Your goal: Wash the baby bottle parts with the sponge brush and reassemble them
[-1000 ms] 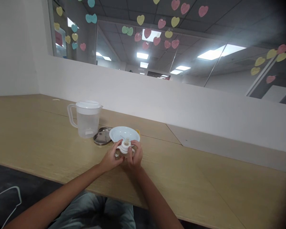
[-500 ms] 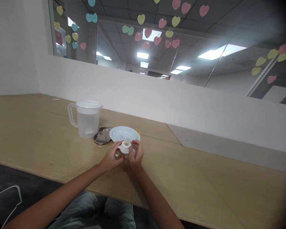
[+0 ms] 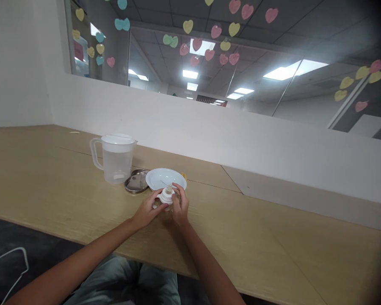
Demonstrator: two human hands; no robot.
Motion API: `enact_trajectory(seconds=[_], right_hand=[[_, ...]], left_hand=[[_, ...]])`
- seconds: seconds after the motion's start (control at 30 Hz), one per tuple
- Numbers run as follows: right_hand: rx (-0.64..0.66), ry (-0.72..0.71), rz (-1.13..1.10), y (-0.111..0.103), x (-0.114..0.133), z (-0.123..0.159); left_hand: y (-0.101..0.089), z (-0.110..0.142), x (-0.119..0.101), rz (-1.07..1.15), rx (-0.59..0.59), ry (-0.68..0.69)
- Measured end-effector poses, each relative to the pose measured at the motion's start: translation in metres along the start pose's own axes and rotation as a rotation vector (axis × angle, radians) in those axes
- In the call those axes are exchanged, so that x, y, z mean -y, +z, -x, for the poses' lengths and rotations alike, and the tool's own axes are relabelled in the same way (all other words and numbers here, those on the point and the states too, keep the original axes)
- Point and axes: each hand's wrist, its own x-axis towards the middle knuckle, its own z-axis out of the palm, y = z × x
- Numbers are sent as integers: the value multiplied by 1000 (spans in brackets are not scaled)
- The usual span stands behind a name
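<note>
Both hands meet over a small white cap [image 3: 165, 196] with a pale nipple on top, which looks like the top of a baby bottle. The left hand [image 3: 147, 212] comes from the left side and its fingers [image 3: 155, 203] are curled around the left edge of the cap. The right hand [image 3: 180, 206] is on the other side, and its fingers [image 3: 177, 189] bend over the right edge and the top of the cap, so both hands are pinching it between them. What is under the cap is hidden by the hands; I cannot tell if a bottle is there. The cap is just above the table [image 3: 273, 237], near its front edge, directly in front of the person.

Just behind the hands is a white plate [image 3: 165, 177], and something thin lies on it, too small to tell. A round metal lid [image 3: 136, 181] lies flat on the left of the plate, touching or almost touching its rim. Further left stands a clear jug [image 3: 116, 158] with a white lid, the handle pointing left. A white wall [image 3: 241, 140] runs along the back of the table
</note>
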Motion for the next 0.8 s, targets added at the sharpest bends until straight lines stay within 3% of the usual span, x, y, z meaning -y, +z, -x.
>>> enact_trajectory(seconds=[0.27, 0.4, 0.63, 0.8], right_hand=[[-48, -123, 186, -1, 6, 1], [2, -154, 262, -3, 13, -2], [84, -176, 143, -5, 6, -2], [52, -163, 187, -5, 9, -2]], left_hand=[[2, 0, 0, 66, -13, -46], [3, 0, 2, 85, -22, -71], [3, 0, 4, 82, -37, -95], [4, 0, 4, 70, -54, -99]])
